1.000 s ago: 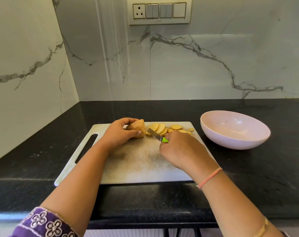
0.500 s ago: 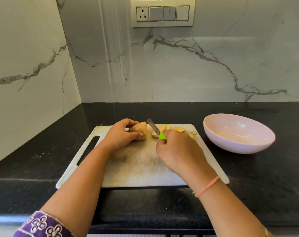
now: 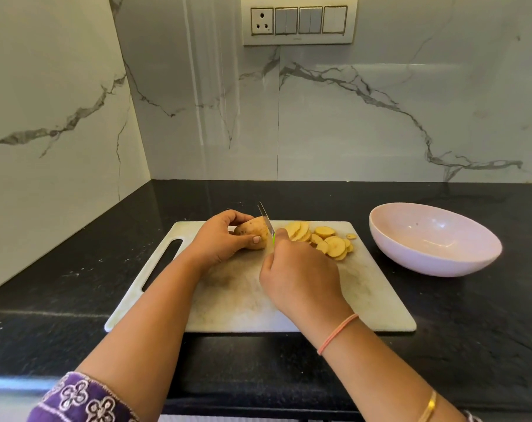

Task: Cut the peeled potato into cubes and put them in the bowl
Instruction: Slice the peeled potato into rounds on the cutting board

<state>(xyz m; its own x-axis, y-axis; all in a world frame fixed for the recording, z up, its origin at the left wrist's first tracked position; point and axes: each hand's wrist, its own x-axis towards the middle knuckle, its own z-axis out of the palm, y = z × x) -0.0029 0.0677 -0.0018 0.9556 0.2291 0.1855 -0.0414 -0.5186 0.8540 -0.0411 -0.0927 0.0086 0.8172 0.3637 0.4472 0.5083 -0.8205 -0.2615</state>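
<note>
The uncut part of the potato (image 3: 253,233) lies on the white cutting board (image 3: 234,303), pinned under my left hand (image 3: 219,239). My right hand (image 3: 298,272) grips a small knife (image 3: 266,220) with a green handle; the blade rests against the potato's cut right end, tip pointing away from me. Several round yellow potato slices (image 3: 322,240) lie fanned out on the board just right of the blade. The pale pink bowl (image 3: 435,257) stands on the counter right of the board and holds nothing.
The board sits on a black stone counter (image 3: 76,284) in a corner of marble walls. A handle slot (image 3: 162,263) is at the board's left end. A socket and switch panel (image 3: 298,21) is on the back wall.
The knife has swung from lying low over the slices to standing against the potato's cut end. My right hand moved left toward the potato. The slices are now uncovered.
</note>
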